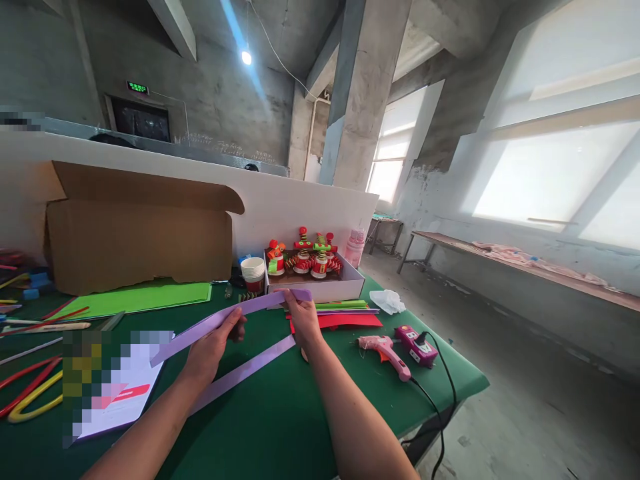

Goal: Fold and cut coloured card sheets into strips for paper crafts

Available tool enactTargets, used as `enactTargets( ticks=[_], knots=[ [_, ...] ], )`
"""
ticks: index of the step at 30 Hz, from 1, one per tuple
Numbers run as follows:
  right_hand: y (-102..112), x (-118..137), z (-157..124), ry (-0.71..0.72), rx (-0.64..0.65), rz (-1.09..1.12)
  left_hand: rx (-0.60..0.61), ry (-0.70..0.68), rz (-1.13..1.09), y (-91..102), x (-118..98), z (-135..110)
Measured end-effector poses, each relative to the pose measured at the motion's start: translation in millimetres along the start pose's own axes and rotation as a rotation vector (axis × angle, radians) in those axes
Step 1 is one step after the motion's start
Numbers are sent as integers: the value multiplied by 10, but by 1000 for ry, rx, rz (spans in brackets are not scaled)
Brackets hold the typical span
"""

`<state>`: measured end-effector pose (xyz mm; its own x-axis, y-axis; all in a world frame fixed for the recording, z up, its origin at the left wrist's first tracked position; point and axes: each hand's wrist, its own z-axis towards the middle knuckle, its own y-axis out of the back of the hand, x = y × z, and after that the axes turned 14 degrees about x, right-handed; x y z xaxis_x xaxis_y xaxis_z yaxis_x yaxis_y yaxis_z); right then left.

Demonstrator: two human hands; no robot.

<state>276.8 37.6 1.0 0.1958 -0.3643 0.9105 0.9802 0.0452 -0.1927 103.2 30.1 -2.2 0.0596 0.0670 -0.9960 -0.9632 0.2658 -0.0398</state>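
Observation:
A long purple paper strip (193, 335) is stretched between my two hands above the green table. My left hand (213, 347) pinches it near its middle, with the strip's free end pointing to the lower left. At the far end, my right hand (301, 317) has its fingers closed on the strip. Another length of purple paper (245, 375) slants across the tabletop beneath, running from behind my left forearm to below my right hand. Whether the two lengths are joined cannot be made out.
A pink glue gun (385, 350) and a purple power strip (416, 347) with a cable lie at right. Behind are a box of red-green figures (313, 283), paper cups (253, 272) and a cardboard box (140, 240). Pipe cleaners (35, 390) lie left, beside a phone (133, 393).

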Motion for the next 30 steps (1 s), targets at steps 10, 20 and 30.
enactTargets(
  ticks=[10,20,30],
  knots=[
    [154,7,63,57,-14,4,-19,-7,-19,29,-112,-17],
    [279,-1,121,72,-74,-62,28,-77,-12,58,-43,33],
    [377,21,97,75,-217,-230,-16,-41,2,62,-52,17]
  ],
)
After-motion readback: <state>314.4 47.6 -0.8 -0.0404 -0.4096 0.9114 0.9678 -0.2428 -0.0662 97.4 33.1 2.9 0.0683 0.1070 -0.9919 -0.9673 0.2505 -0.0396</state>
